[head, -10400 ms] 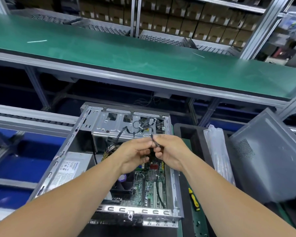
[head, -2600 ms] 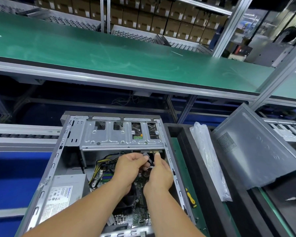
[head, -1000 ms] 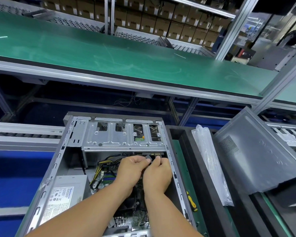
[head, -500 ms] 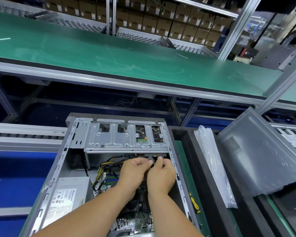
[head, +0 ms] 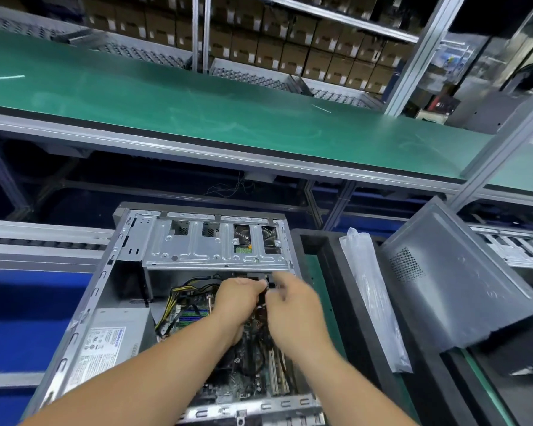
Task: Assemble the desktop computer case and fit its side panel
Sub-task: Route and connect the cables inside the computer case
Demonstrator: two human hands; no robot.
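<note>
So both my hands are down in the open computer case, meeting right under the near edge of the drive cage. My left hand has its fingers curled round a dark cable. My right hand is blurred, so I can't tell if it's actually pinching anything. The bit that matters next: the side panel sits well off to my right, propped at a tilt past a plastic bag, long edge running away from me. My right hand is clearly nearer it, so I reckon that one reaches first.
</note>
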